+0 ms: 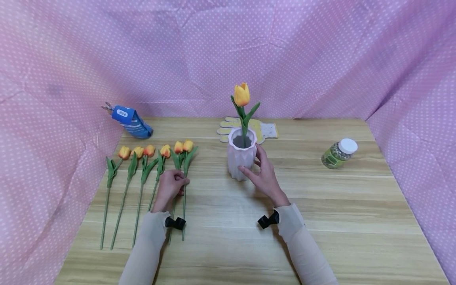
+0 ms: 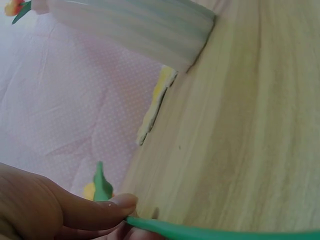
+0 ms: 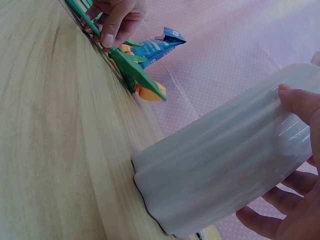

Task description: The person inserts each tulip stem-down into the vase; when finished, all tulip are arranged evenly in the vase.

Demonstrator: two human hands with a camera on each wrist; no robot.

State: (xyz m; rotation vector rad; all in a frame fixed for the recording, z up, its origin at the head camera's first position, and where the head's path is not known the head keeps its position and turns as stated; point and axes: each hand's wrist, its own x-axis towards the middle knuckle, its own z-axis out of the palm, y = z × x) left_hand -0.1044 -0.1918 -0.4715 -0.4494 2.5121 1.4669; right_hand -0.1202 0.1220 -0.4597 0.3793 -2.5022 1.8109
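We count seven yellow-orange tulips, cup-shaped heads on slim, smooth green stems: six lie in a row on the pale wood-grain table, and one upright tulip stands in a single pale pink, fluted, scallop-rimmed vase. We see the left hand pinching the stem of the rightmost lying tulip, while the right hand grips the vase's glossy side.

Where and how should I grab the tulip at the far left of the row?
Probably pinch the bare stem just below the leaves, coming from above with finger and thumb on either side. The tulip lies on the table, its long, thin stem pointing toward you, so that hold should spare the bloom.
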